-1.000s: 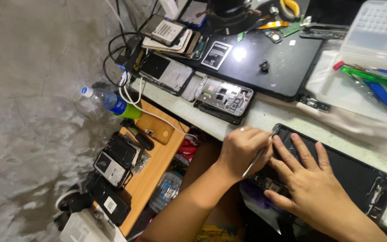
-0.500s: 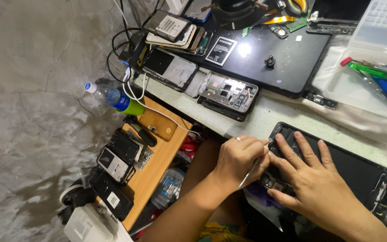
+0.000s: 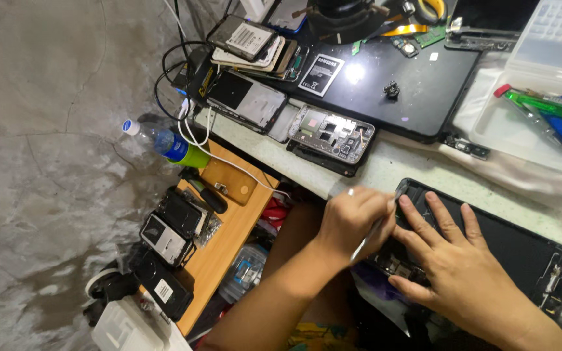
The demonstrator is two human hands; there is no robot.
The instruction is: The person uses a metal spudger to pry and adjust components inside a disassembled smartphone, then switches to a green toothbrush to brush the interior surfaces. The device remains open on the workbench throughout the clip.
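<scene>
While only the head view shows this moment, it takes in the whole bench. The left hand (image 3: 352,224) is curled closed around a thin silvery tool (image 3: 373,231), pinched like a pen so that its tip can work at the near end of an opened black phone body (image 3: 489,250). That phone lies flat on the pale worktop (image 3: 417,169), at its front edge, with its inner side up. The right hand (image 3: 453,266) lies on the phone with fingers spread and flat, gripping nothing; pressed down this way, it seems to steady the body against the push of the tool. The two hands are touching or nearly so over the phone's near end, where small parts show.

Farther back, a second stripped phone frame (image 3: 330,136) sits on the worktop, just beside a large black mat (image 3: 411,84) that carries a small dark part (image 3: 392,89). A stack of phones (image 3: 255,45) stands at the far left corner, with dark cables (image 3: 177,71) looping beside it. At the right, a clear tray (image 3: 489,123) holds green and blue tools (image 3: 554,110), kept within reach. Below the worktop, a wooden board (image 3: 229,240) bears more black phones (image 3: 170,234), and a plastic bottle (image 3: 160,143) lies on the grey floor (image 3: 40,162).
</scene>
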